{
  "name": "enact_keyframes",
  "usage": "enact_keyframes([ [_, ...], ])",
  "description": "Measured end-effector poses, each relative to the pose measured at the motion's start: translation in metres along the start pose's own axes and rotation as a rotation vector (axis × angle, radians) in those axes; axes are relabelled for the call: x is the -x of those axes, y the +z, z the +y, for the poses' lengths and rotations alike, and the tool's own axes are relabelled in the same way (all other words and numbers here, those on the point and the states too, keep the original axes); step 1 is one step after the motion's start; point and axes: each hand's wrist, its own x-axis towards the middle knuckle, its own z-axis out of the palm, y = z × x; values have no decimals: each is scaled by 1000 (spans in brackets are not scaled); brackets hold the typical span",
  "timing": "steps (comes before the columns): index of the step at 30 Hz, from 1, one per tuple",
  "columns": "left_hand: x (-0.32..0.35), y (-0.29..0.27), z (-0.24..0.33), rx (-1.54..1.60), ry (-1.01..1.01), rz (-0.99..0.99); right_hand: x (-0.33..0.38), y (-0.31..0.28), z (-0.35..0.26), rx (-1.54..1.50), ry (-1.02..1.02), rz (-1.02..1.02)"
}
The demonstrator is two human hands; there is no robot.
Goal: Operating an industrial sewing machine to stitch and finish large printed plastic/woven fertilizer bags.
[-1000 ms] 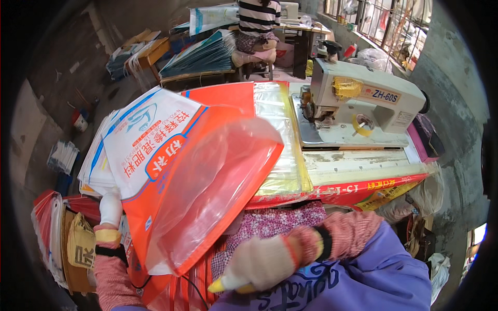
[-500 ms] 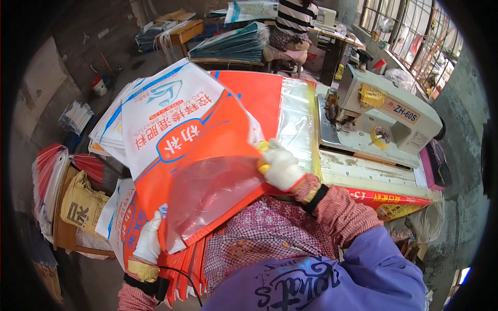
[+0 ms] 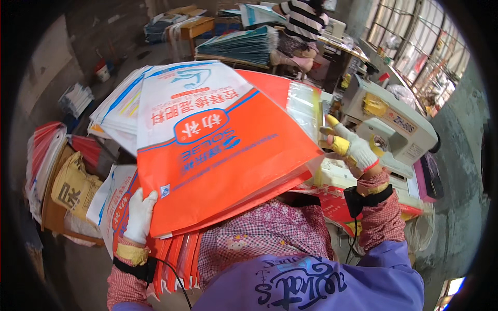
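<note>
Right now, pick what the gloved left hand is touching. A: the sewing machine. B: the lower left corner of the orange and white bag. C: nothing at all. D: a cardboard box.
B: the left hand grips the lower left corner of the orange and white bag, while the sewing machine sits far off on the person's right, near the right hand.

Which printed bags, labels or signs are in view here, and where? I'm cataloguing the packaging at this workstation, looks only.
Orange-and-white woven sack: top of the lap stack, flat, blue stripe, left hand under its corner.
White-and-blue sacks: fanned behind it, left.
Tan sack: crumpled, far left, dark print.
Label plate: small strip on the cream sewing machine, beyond the right hand.
</note>
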Motion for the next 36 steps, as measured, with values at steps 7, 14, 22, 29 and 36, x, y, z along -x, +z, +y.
enact_keyframes([
  [7, 18, -7, 47, -229, 136, 0, -21, 84, 76, 1091, -94, -35],
  [14, 97, -65, 86, 44, 121, 99, -76, 155, 64, 742, 47, -241],
  [22, 207, -108, -6, 340, -29, 527, -95, 348, 57, 949, -106, -525],
  [29, 245, -35, -153, 183, -514, 809, -84, 395, 143, 1338, 276, -788],
  [36, 238, -14, -174, 253, -605, 806, -74, 348, 164, 1268, -66, -672],
])
